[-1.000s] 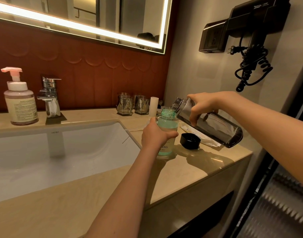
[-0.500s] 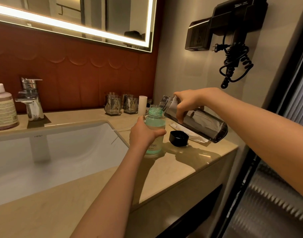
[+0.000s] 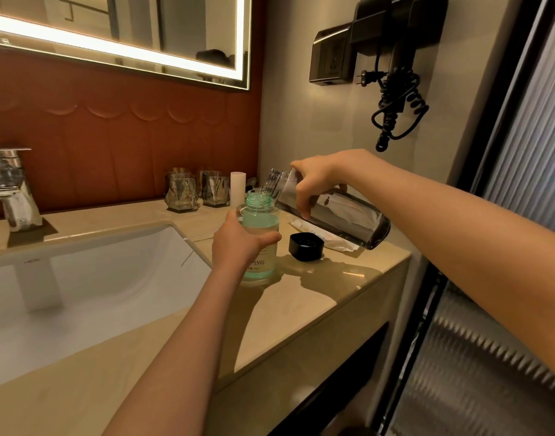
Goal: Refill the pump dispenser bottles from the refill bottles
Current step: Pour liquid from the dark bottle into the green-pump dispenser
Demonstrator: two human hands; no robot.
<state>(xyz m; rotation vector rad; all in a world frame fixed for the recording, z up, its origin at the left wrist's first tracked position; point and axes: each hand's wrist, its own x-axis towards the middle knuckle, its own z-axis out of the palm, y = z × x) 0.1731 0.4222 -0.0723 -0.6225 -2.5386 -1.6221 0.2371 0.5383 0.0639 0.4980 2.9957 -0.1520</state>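
Note:
A small clear bottle with green liquid [image 3: 260, 221] stands uncapped on the beige counter [image 3: 301, 297], right of the sink. My left hand [image 3: 238, 243] grips its body. My right hand [image 3: 314, 184] holds a dark clear refill bottle [image 3: 342, 218] near its neck, tilted with its open mouth over the green bottle's opening. A black cap [image 3: 306, 246] lies on the counter just right of the green bottle.
The white sink basin [image 3: 90, 287] and chrome tap [image 3: 10, 190] are to the left. Two glass cups [image 3: 194, 191] and a white cylinder [image 3: 237, 187] stand at the back wall. A white packet [image 3: 339, 242] lies under the refill bottle. A hair dryer [image 3: 396, 58] hangs on the right wall.
The view has swung right, so the pink-topped pump bottle left the frame. Both hands keep their grips and the refill bottle stays tilted over the green bottle.

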